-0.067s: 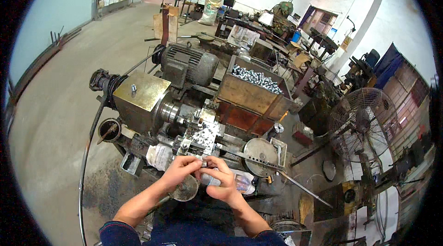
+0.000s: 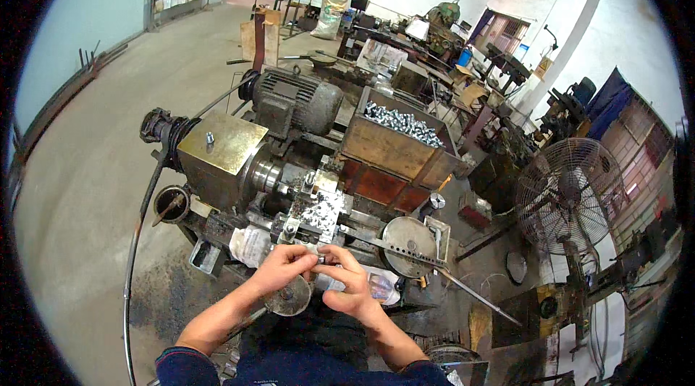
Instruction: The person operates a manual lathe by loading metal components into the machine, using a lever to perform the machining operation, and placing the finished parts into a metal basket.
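My left hand [image 2: 284, 269] and my right hand [image 2: 349, 281] meet fingertip to fingertip in front of the lathe. Between them is a small shiny metal part [image 2: 321, 259], mostly covered by the fingers. The left thumb and fingers pinch it from one side; the right fingers curl against its other side. Just beyond the hands lies the lathe's tool slide [image 2: 316, 211], strewn with bright metal chips. Under my wrists sits a round handwheel [image 2: 291, 296], partly hidden by the left hand.
Left of the slide are the headstock [image 2: 223, 143], with one small metal part on top, and the chuck [image 2: 268, 175]. Behind stand a motor [image 2: 308, 102] and a rusty bin [image 2: 384, 146] of metal parts. A long lever [image 2: 474, 295] reaches right, towards a caged fan [image 2: 570, 194].
The fingertips have shifted slightly around the small metal part, and a little more of it shows. Both arms stay nearly where they were.
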### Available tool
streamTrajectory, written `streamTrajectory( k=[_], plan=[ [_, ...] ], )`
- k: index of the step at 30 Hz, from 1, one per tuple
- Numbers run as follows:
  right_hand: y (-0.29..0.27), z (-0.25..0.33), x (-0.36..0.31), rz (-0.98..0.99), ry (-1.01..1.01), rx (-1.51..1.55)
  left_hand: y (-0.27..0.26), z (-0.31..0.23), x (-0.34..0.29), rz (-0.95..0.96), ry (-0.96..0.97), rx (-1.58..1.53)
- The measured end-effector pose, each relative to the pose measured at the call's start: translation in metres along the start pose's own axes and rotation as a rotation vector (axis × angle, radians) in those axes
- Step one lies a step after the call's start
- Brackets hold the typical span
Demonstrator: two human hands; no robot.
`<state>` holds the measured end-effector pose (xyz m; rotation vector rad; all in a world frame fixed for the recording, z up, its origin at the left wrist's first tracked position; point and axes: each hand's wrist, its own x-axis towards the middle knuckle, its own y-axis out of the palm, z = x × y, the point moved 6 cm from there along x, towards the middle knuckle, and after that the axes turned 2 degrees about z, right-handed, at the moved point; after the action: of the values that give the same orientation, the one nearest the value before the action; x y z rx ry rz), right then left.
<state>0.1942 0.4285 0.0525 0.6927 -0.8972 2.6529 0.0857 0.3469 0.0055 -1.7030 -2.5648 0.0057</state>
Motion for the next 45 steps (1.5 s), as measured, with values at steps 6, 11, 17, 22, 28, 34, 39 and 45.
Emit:
streamTrajectory(
  k=[6, 11, 17, 22, 28, 34, 39, 45],
  plan=[
    [0.014, -0.002, 0.010, 0.190, -0.102, -0.156, -0.015, -0.016, -0.006, -0.038, 0.071, 0.416],
    [0.029, -0.007, 0.020, 0.334, -0.120, -0.182, -0.027, -0.024, -0.017, -0.011, 0.086, 0.628],
    [0.045, -0.012, 0.036, 0.453, -0.079, -0.126, -0.036, -0.038, -0.031, -0.061, 0.375, 0.984],
    [0.044, -0.025, 0.075, 0.466, -0.054, -0.224, -0.078, -0.054, -0.061, -0.167, 0.419, 0.993],
    [0.053, -0.077, 0.156, 0.467, -0.003, -0.792, -0.202, -0.045, -0.147, -0.675, 0.146, 1.081],
    [0.076, -0.132, 0.177, 0.504, 0.159, -0.768, -0.259, 0.017, -0.256, -0.777, -0.482, 1.168],
    [0.084, -0.137, 0.179, 0.458, 0.141, -0.598, -0.260, 0.059, -0.274, -0.885, -0.523, 0.927],
    [0.076, -0.127, 0.187, 0.322, 0.382, -0.392, -0.268, 0.069, -0.270, -0.862, -0.702, 1.214]
  ],
)
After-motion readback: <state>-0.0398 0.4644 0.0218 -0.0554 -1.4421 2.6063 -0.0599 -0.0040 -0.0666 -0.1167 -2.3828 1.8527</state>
